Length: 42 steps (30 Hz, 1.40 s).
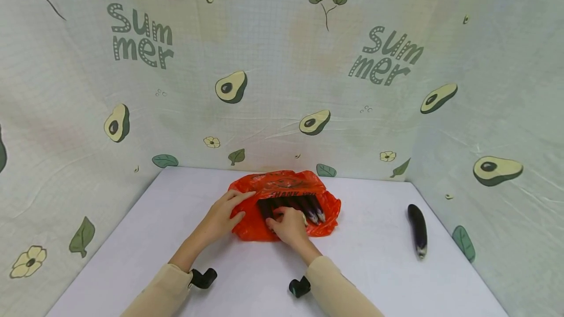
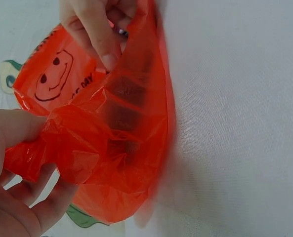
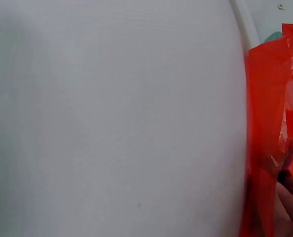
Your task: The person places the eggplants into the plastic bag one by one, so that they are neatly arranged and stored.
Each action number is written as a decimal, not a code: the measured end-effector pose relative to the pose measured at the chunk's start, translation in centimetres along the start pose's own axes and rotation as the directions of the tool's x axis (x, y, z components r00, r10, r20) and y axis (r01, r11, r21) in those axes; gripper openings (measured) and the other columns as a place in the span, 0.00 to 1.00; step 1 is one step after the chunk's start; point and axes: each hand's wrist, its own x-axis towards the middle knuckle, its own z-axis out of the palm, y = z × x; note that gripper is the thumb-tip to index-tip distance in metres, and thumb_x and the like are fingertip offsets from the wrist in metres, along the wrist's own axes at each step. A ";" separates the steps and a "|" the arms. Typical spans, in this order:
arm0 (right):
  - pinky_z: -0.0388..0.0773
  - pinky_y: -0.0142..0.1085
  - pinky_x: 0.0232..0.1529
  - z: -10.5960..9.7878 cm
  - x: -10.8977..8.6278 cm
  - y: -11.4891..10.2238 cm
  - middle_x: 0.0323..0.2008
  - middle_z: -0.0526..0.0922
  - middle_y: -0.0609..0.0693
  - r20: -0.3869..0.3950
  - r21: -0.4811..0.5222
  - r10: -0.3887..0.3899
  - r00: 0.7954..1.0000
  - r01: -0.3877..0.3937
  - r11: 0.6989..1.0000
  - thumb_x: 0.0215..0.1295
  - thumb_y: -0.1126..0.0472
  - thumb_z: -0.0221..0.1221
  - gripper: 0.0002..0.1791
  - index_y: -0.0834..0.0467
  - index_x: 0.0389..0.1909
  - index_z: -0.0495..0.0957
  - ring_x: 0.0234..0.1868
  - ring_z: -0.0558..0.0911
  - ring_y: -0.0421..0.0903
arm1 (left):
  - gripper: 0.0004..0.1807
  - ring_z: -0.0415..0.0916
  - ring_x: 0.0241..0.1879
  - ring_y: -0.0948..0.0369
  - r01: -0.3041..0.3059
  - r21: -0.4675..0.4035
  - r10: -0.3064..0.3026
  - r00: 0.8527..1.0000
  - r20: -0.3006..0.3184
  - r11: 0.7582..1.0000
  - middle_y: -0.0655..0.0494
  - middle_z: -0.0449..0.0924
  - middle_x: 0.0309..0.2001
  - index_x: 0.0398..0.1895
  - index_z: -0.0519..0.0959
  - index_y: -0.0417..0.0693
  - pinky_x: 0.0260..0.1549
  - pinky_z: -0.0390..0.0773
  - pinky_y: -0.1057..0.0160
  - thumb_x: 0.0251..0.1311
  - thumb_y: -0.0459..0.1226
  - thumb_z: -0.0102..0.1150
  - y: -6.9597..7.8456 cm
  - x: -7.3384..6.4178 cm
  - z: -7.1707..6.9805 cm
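A red plastic bag with printed lettering lies on its side, its mouth facing me. Several long dark purple eggplants show inside the mouth, pale tips toward me. My left hand is at the bag's left side; in the left wrist view its thumb and fingers grip the bunched plastic. My right hand reaches into the mouth, fingers curled about an eggplant at the left of the group. In the right wrist view the fingers are partly hidden behind the bag's rim, a dark end beside them.
A single eggplant lies at the right of the white table. Cloth walls with avocado prints stand behind and on both sides. A black wrist camera mount sits at each sleeve cuff.
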 end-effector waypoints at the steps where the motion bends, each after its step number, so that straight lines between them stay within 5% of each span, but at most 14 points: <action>1: 0.79 0.30 0.21 -0.2 -0.1 0.1 0.22 0.87 0.49 0.009 0.005 -0.002 1.000 0.002 1.000 0.68 0.59 0.72 0.22 0.71 0.54 0.84 0.19 0.82 0.36 | 0.37 0.76 0.52 0.58 0.002 0.000 -0.002 1.000 0.001 1.000 0.57 0.76 0.55 0.76 0.75 0.62 0.51 0.87 0.58 0.66 0.28 0.70 0.0 0.0 0.0; 11: 0.83 0.32 0.30 -5.6 -1.9 0.9 0.31 0.88 0.49 0.014 -0.078 -0.042 0.999 0.043 0.996 0.66 0.59 0.73 0.19 0.65 0.52 0.86 0.30 0.82 0.39 | 0.36 0.75 0.52 0.57 0.012 -0.017 -0.012 1.000 0.000 1.000 0.57 0.75 0.55 0.76 0.75 0.62 0.51 0.88 0.57 0.66 0.28 0.70 0.0 -0.1 -0.2; 22: 0.84 0.35 0.31 -15.5 -4.7 3.1 0.40 0.90 0.50 -0.044 -0.203 0.085 0.995 -0.092 0.975 0.66 0.58 0.73 0.21 0.61 0.58 0.86 0.35 0.85 0.44 | 0.36 0.76 0.55 0.56 0.031 0.008 -0.031 1.000 0.003 0.999 0.57 0.75 0.56 0.76 0.75 0.63 0.55 0.87 0.53 0.67 0.29 0.70 -0.2 -0.3 -0.2; 28: 0.89 0.42 0.37 -20.3 -6.1 6.0 0.49 0.89 0.61 -0.097 -0.285 0.141 0.985 -0.163 0.944 0.67 0.54 0.72 0.28 0.62 0.64 0.81 0.42 0.88 0.54 | 0.36 0.76 0.55 0.56 0.022 0.008 -0.022 1.000 0.001 1.000 0.57 0.75 0.56 0.76 0.75 0.63 0.55 0.87 0.52 0.67 0.29 0.70 -0.4 -0.3 -0.2; 36: 0.83 0.44 0.35 -25.1 -7.8 11.2 0.52 0.85 0.70 -0.201 -0.393 0.105 0.974 -0.179 0.902 0.66 0.53 0.72 0.33 0.68 0.65 0.78 0.43 0.86 0.60 | 0.36 0.75 0.55 0.56 0.031 0.006 -0.031 0.999 0.010 0.999 0.57 0.75 0.56 0.76 0.75 0.62 0.55 0.86 0.52 0.67 0.29 0.69 -0.3 -0.3 -0.4; 42: 0.84 0.61 0.43 -27.4 -8.6 14.9 0.58 0.78 0.78 -0.218 -0.435 0.150 0.964 -0.234 0.870 0.68 0.53 0.70 0.36 0.73 0.67 0.73 0.49 0.83 0.72 | 0.36 0.75 0.55 0.56 0.033 0.002 -0.033 0.999 0.009 0.999 0.57 0.75 0.56 0.76 0.75 0.62 0.55 0.87 0.51 0.67 0.29 0.70 0.0 -0.2 -0.4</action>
